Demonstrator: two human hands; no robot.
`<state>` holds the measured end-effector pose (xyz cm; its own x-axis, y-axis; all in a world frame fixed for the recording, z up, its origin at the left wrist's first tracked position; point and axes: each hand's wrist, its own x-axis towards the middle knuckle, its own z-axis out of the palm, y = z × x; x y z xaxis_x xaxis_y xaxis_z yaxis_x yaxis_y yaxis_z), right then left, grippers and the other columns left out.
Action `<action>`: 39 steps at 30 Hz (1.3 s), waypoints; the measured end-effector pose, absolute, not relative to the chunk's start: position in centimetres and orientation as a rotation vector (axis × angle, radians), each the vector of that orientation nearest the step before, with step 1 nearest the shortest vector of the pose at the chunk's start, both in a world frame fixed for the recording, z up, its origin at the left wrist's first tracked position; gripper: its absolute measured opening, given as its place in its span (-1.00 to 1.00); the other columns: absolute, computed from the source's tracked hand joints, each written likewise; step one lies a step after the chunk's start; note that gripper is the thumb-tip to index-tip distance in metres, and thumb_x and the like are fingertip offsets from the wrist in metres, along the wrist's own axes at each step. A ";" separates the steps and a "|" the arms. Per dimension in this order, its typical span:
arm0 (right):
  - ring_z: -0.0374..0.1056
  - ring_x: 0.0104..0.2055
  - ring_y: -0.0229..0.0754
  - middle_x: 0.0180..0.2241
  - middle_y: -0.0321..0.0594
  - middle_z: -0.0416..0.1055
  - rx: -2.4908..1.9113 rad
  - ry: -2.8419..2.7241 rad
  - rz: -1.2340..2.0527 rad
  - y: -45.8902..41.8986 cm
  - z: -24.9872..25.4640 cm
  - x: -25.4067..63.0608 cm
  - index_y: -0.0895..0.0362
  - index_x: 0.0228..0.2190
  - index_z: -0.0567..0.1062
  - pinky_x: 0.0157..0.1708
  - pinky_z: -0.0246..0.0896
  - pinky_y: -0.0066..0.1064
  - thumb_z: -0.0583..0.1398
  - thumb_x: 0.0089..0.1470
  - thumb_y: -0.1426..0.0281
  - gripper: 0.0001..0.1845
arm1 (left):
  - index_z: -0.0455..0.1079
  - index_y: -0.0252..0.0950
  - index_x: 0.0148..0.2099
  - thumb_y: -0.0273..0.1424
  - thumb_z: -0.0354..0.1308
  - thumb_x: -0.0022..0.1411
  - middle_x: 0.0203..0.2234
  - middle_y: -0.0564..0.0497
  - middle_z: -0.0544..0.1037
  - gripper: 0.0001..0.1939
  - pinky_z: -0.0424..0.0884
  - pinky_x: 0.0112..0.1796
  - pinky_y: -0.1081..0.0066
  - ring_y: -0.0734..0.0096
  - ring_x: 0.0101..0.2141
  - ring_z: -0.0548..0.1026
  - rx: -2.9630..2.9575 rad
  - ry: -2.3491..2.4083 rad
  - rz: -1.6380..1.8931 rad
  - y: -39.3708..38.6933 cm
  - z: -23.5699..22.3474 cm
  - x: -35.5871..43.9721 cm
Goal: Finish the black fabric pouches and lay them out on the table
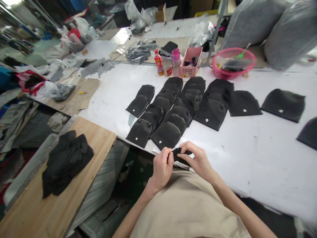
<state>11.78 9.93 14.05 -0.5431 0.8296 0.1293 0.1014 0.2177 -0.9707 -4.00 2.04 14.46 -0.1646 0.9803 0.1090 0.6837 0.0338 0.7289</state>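
Observation:
Close to my body, at the table's front edge, both hands pinch one black fabric piece (177, 154). My left hand (162, 167) is closed on its left end, thumb on top. My right hand (198, 158) grips the other end between thumb and fingers. Much of the piece is hidden by my fingers. Just beyond lie overlapping rows of black curved-top pieces (168, 134), several with a small white tag at the lower edge. Single pieces of the same shape (244, 104) lie further right, one near the far right (283, 104).
Behind the rows on the white table (260, 155) stand a red-capped bottle (158, 62), a glass jar (167, 67), a pink-lidded bottle (176, 61), a pink box (190, 62) and a pink basket (234, 71). Black cloth (65, 162) lies on a wooden board (96, 145) at left.

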 end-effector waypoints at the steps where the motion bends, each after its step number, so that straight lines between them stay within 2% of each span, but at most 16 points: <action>1: 0.35 -0.23 -0.19 -0.30 -0.25 0.42 -0.865 -1.819 1.364 9.6 14.2 11.6 0.08 -0.41 0.38 -0.19 0.23 -0.36 0.24 0.15 0.43 -0.87 | 0.30 -0.28 -0.17 -0.45 -0.10 0.38 -0.39 0.01 0.42 -0.85 0.27 -0.33 0.43 0.41 -0.39 0.41 1.676 1.894 0.959 2.0 14.4 -4.1; 5: 0.37 -0.19 -0.18 -0.26 -0.25 0.42 -0.886 -1.787 1.326 8.5 14.9 11.0 0.07 -0.41 0.37 -0.16 0.26 -0.36 0.24 0.15 0.45 -0.87 | 0.29 -0.28 -0.24 -0.43 -0.08 0.35 -0.44 0.06 0.38 -0.86 0.27 -0.33 0.45 0.46 -0.41 0.37 1.511 1.782 1.058 1.8 14.8 -4.7; 10: 0.37 -0.11 -0.12 -0.16 -0.17 0.39 -0.898 -1.828 1.189 7.4 15.2 9.9 0.05 -0.43 0.40 -0.13 0.31 -0.28 0.23 0.16 0.42 -0.87 | 0.27 -0.29 -0.42 -0.29 0.04 0.30 -0.58 0.14 0.26 -0.74 0.16 -0.50 0.51 0.54 -0.55 0.19 1.053 1.585 1.093 2.4 15.8 -5.8; 16: 0.37 -0.10 -0.12 -0.12 -0.15 0.37 -0.852 -1.884 1.122 7.0 14.9 8.0 0.04 -0.40 0.45 -0.14 0.33 -0.25 0.23 0.16 0.42 -0.91 | 0.29 -0.32 -0.43 -0.33 0.16 0.17 -0.57 0.15 0.33 -0.80 0.17 -0.48 0.54 0.58 -0.54 0.23 0.838 1.416 1.101 3.0 15.2 -7.8; 21: 0.38 -0.12 -0.12 -0.16 -0.16 0.39 -0.857 -1.887 1.130 7.0 15.1 6.3 0.04 -0.41 0.47 -0.12 0.31 -0.25 0.24 0.15 0.43 -0.91 | 0.28 -0.33 -0.44 -0.38 0.16 0.15 -0.58 0.15 0.33 -0.83 0.18 -0.47 0.56 0.59 -0.54 0.24 0.835 1.377 1.101 2.8 15.1 -9.8; 27: 0.39 -0.08 -0.09 -0.17 -0.15 0.47 -0.993 -1.706 1.381 6.7 15.7 4.3 0.08 -0.43 0.45 -0.08 0.31 -0.26 0.27 0.10 0.32 -0.87 | 0.26 -0.32 -0.43 -0.38 0.14 0.15 -0.57 0.15 0.30 -0.83 0.17 -0.49 0.56 0.58 -0.54 0.23 0.939 1.427 1.049 2.3 15.6 -12.1; 31: 0.42 -0.30 -0.20 -0.34 -0.22 0.49 -1.177 -1.512 1.690 7.2 15.8 3.0 0.11 -0.34 0.43 -0.29 0.35 -0.37 0.23 0.12 0.25 -0.82 | 0.26 -0.32 -0.43 -0.39 0.12 0.16 -0.58 0.15 0.27 -0.85 0.13 -0.52 0.56 0.59 -0.56 0.20 1.033 1.491 1.011 1.5 15.6 -13.2; 34: 0.41 -0.33 -0.24 -0.37 -0.27 0.46 -1.138 -1.579 1.760 7.6 15.8 1.9 0.12 -0.30 0.42 -0.31 0.34 -0.41 0.28 0.03 0.32 -0.80 | 0.27 -0.31 -0.43 -0.42 0.12 0.14 -0.59 0.15 0.27 -0.87 0.12 -0.53 0.55 0.59 -0.56 0.19 1.092 1.514 1.017 1.0 15.5 -13.7; 39: 0.42 -0.30 -0.25 -0.34 -0.26 0.46 -1.120 -1.739 1.656 7.5 15.7 0.8 0.12 -0.23 0.42 -0.25 0.37 -0.38 0.23 0.00 0.44 -0.77 | 0.26 -0.31 -0.43 -0.42 0.11 0.14 -0.59 0.14 0.25 -0.88 0.13 -0.53 0.55 0.58 -0.56 0.19 1.069 1.518 1.033 0.5 15.3 -14.4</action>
